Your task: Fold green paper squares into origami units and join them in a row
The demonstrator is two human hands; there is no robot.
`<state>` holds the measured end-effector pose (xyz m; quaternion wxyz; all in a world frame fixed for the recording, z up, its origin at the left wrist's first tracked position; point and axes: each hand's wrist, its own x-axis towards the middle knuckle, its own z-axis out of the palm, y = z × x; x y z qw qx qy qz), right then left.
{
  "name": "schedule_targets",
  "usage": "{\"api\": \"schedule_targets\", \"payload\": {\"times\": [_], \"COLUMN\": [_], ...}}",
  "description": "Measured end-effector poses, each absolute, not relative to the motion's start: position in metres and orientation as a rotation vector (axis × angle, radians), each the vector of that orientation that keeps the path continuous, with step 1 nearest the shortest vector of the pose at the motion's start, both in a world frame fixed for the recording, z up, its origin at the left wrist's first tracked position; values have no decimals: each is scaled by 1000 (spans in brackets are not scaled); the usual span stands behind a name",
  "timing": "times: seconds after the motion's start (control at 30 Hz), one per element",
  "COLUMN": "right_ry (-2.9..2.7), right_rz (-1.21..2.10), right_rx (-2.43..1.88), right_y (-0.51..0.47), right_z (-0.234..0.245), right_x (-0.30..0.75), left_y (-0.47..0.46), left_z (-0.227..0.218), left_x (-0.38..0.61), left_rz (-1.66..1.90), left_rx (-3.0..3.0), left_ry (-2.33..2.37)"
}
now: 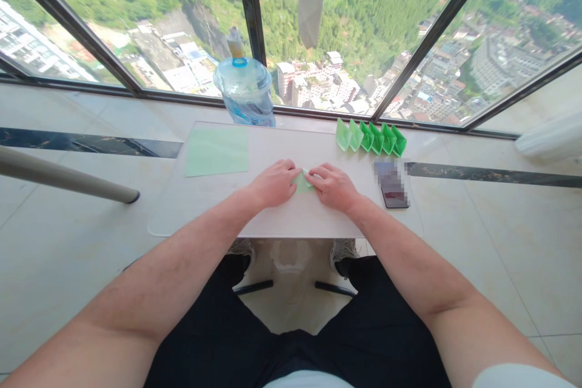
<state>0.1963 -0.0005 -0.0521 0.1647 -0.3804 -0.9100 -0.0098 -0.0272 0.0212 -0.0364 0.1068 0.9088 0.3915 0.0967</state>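
Between my two hands lies a small piece of folded light green paper on the white table. My left hand grips its left side, fingers bent and pressed together. On the other side my right hand pinches the paper's upper right edge. The hands partly cover the paper, so its full folded shape is hidden. A flat light green sheet rests at the table's left. Several folded green paper pieces stand in a row at the back right, the left ones paler than the others.
A phone lies on the right part of the table. Behind the table, a large clear water bottle stands against the window. A grey pole reaches in from the left. My legs are below the table's front edge.
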Motion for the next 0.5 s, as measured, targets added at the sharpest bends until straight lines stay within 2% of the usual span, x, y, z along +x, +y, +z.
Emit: {"api": "schedule_targets", "payload": {"times": [0.5], "right_ry": [-2594], "right_rz": [45], "right_rx": [-1050], "right_y": [-3], "right_z": [-48], "right_x": [203], "left_y": [21], "left_z": [-38], "left_x": [-27], "left_rz": [278], "left_rx": [2780], "left_ry": [1131]}}
